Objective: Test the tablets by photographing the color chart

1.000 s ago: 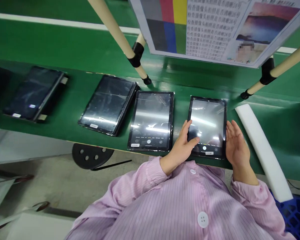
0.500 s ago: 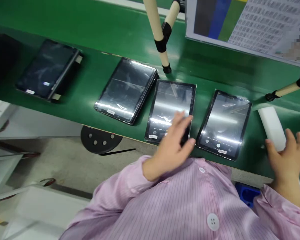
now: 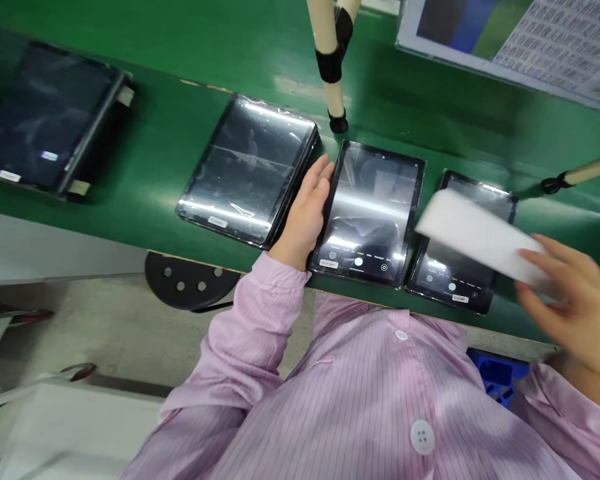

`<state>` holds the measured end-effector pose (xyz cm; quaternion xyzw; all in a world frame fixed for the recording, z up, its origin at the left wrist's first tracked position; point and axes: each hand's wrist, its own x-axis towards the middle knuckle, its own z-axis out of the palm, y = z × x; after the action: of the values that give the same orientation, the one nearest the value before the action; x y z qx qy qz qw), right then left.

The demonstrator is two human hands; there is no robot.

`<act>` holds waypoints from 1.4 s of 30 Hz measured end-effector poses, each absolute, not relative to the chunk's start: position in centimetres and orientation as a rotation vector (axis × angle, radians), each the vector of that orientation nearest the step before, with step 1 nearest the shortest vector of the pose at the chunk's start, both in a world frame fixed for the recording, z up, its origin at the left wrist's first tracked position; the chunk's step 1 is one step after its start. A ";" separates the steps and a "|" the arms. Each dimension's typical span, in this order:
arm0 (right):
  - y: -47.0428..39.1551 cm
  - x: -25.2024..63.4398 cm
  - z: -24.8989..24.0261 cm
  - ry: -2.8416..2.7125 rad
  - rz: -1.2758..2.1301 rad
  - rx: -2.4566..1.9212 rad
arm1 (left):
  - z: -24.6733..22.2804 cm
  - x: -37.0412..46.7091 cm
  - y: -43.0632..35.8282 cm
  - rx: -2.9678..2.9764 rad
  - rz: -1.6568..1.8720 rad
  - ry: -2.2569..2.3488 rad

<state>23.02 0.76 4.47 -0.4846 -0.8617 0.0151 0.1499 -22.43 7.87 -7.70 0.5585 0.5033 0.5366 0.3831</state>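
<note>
My left hand (image 3: 306,212) rests on edge between a stack of tablets (image 3: 253,167) and a single tablet (image 3: 370,200). Its fingers are stretched out along the single tablet's left side, not wrapped round it. That tablet lies face up with round icons lit near its lower edge. In my right hand (image 3: 573,293), a white, smooth, oblong block (image 3: 480,233) is gripped by one end, blurred by motion. The block hangs over another lit tablet (image 3: 447,283) and hides its middle.
More stacked tablets (image 3: 45,120) lie at the far left on the green bench (image 3: 150,160). Beige pipe legs with black joints (image 3: 335,63) stand behind, under a printed sheet (image 3: 545,47). A black stool (image 3: 190,280) and a blue crate (image 3: 497,373) sit below the bench.
My left hand has moved left, from over the single tablet to its left side. The single tablet sits slightly nearer its right neighbour. My right hand has picked up the white block and carried it left.
</note>
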 end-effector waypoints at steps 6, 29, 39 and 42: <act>5.1 18.7 2.2 -2.569 0.048 -1.167 | -2.3 -21.7 1.3 2.020 1.176 1.529; 4.8 19.0 1.7 -2.527 0.133 -1.222 | -2.4 -16.0 -7.7 2.471 1.053 1.731; -0.9 28.5 -0.2 -2.261 0.205 -1.662 | -1.0 -8.5 -4.0 2.755 0.596 1.279; -3.6 31.6 -0.2 -2.176 0.123 -1.774 | -0.9 -7.1 -3.4 2.776 0.552 1.206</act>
<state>31.62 -3.65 -0.17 -0.6227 -0.7636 0.0432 0.1650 -7.13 -3.41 -0.93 0.9019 0.3917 0.1793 0.0326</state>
